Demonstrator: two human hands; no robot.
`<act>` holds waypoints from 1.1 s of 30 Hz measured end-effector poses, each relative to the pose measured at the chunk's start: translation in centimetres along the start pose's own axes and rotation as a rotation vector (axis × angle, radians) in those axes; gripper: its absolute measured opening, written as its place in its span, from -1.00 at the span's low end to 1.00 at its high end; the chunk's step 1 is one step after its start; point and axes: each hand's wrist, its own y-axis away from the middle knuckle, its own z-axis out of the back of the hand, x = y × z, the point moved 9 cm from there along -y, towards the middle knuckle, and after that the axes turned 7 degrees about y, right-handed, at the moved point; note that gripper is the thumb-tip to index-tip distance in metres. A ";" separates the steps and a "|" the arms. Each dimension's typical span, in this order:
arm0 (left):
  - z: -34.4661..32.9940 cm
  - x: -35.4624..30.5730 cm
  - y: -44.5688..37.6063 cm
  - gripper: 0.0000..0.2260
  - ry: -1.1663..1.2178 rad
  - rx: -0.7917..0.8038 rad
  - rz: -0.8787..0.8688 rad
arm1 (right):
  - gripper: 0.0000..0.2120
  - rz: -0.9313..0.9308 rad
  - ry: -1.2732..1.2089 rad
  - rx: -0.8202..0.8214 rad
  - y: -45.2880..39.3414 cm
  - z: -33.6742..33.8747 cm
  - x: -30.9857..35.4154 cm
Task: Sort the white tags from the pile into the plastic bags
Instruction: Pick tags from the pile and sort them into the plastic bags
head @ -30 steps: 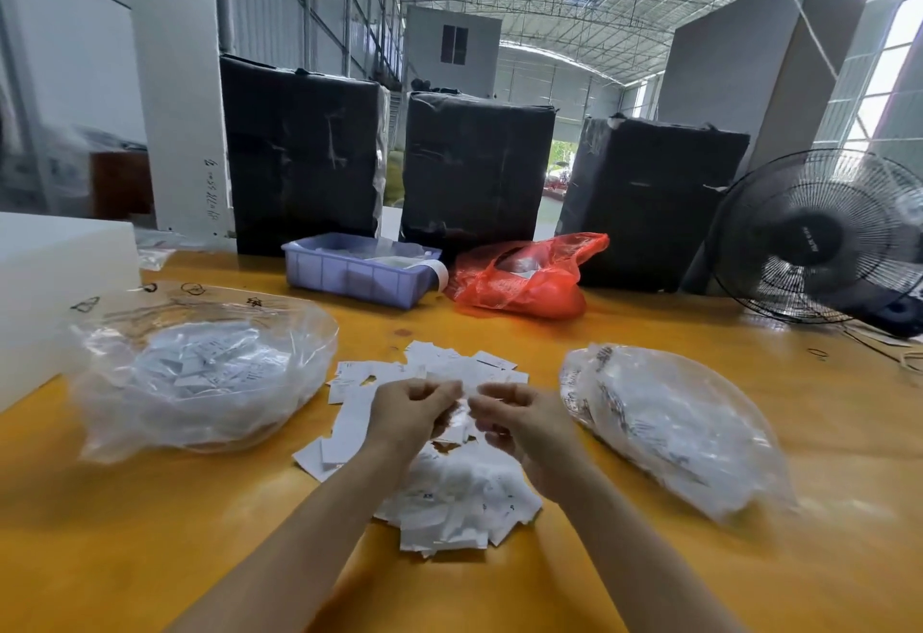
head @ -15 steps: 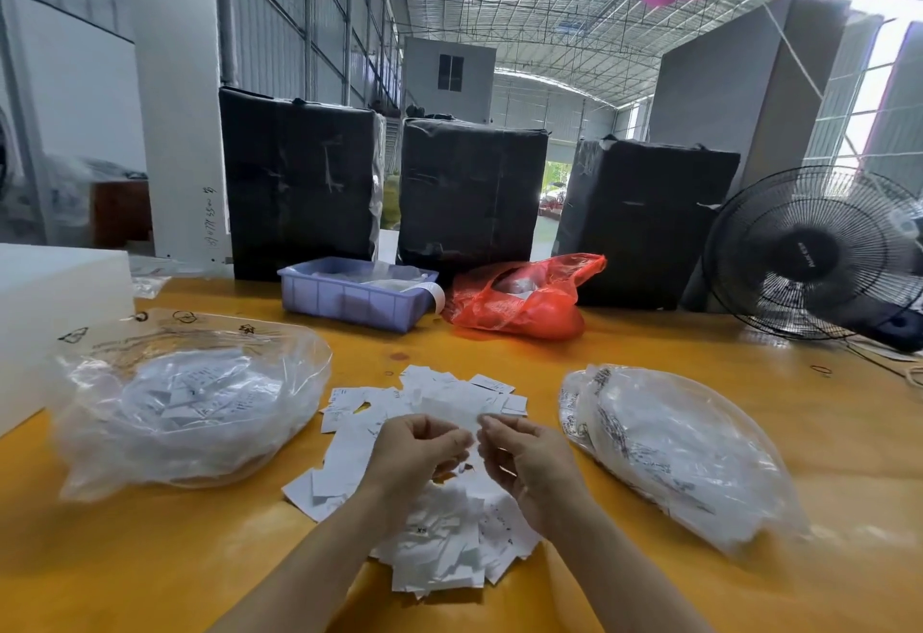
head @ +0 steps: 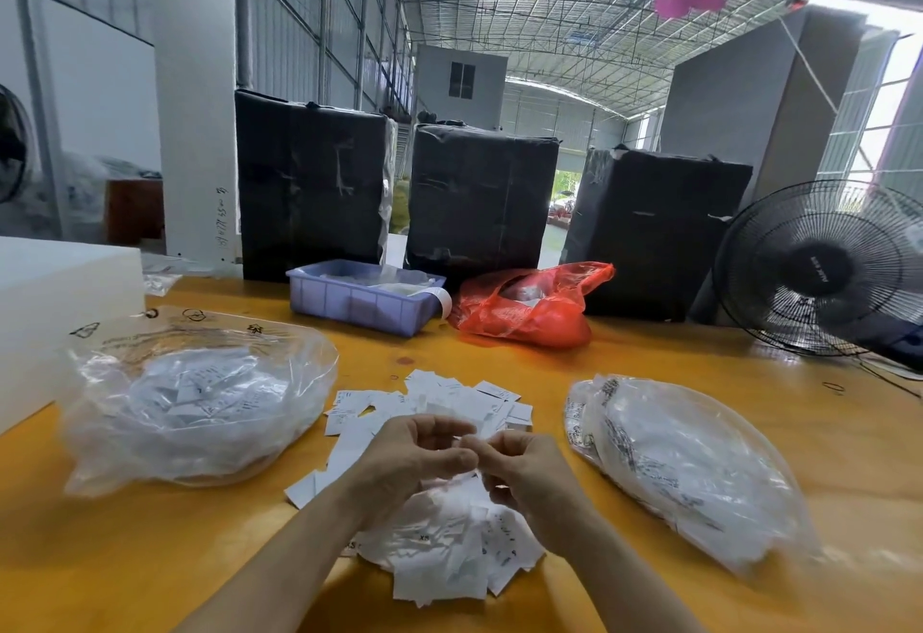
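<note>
Hands barely shifted, left hand (head: 414, 457) and right hand (head: 524, 472) both pinching tags over lower-centre pile (head: 449, 547); bags (head: 200, 402) part-filled, many left.

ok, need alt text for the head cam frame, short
Two bare hands, left hand and right hand, meet over a pile of white tags on a yellow table, fingers curled around a tag between them. Clear plastic bags of tags lie left and right; a lavender bin, red bag and fan stand behind.
</note>
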 end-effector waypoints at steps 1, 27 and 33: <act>-0.1 0.0 0.0 -0.60 -0.009 0.008 -0.004 | -0.72 0.001 -0.008 0.006 0.0 -0.1 0.0; 4.4 -1.0 0.4 -0.88 0.025 -0.494 -0.232 | -0.29 0.026 1.003 0.092 0.4 -2.0 -1.6; 5.5 -1.6 0.7 -0.90 0.043 -0.564 -0.270 | -0.52 0.123 0.995 -0.093 -0.2 -0.3 -0.2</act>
